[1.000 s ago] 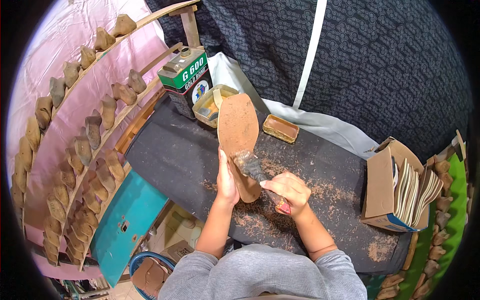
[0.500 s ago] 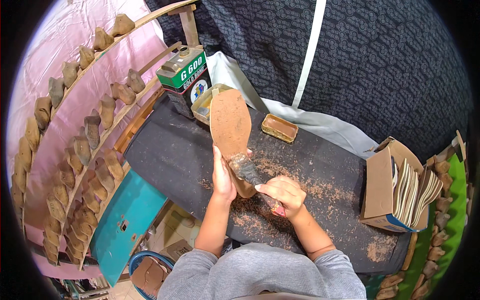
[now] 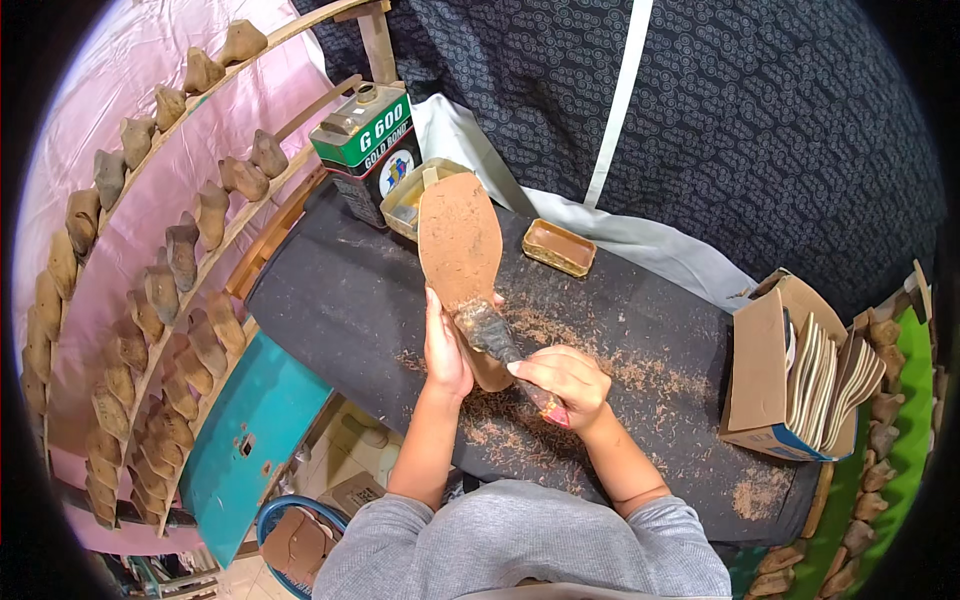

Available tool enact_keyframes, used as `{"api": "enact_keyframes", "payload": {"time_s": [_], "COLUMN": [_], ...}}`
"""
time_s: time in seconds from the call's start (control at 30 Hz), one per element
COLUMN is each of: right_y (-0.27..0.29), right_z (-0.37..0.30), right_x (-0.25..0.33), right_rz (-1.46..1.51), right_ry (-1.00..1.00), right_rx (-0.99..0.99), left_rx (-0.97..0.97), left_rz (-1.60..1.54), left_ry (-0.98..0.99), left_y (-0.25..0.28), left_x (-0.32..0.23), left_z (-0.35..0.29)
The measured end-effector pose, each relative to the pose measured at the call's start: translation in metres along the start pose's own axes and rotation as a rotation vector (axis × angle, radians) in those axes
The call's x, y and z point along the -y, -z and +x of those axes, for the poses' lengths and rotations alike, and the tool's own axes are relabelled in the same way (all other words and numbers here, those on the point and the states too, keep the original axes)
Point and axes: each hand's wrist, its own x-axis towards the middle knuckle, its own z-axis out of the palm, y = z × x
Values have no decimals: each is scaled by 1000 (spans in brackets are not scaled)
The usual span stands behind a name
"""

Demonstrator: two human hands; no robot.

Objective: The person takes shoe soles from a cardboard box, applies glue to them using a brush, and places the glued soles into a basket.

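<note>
My left hand (image 3: 446, 350) is closed round the left edge of a brown shoe sole (image 3: 460, 240), holding it up at a slant over the table. Its fingers go behind the sole and the tips show at the right edge. My right hand (image 3: 568, 384) grips the reddish handle of a brush (image 3: 486, 330). The brush's dark, clotted bristle end lies against the narrow lower part of the sole. Bits of brown shavings and a rough pale patch show on the sole by the bristles.
Brown shavings (image 3: 640, 375) litter the dark table. Behind the sole stand a green-and-black can (image 3: 365, 150) and a yellowish tub (image 3: 405, 205); a small tin (image 3: 558, 248) sits farther right. An open cardboard box (image 3: 755, 380) holds stacked soles. Racks of wooden shoe lasts (image 3: 185, 255) line the left.
The brush and the sole have shifted only very slightly. Both hands keep their holds, and the bristles stay on the sole's narrow part.
</note>
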Motion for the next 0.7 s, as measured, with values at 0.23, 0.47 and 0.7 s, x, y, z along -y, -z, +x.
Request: {"api": "enact_keyframes", "payload": {"time_s": [0.23, 0.47, 0.7], "right_y": [3, 0, 6], "right_z": [-5, 4, -4], "right_x": [3, 1, 2], "right_rz": [111, 45, 65], "right_ry": [24, -7, 10], "right_rx": [145, 16, 161], "left_rx": [76, 48, 102], "left_rz": [-70, -41, -74], "left_ry": [40, 16, 48], "left_y": [9, 3, 10], "left_x": [-12, -3, -8], "left_z": [8, 5, 9]}}
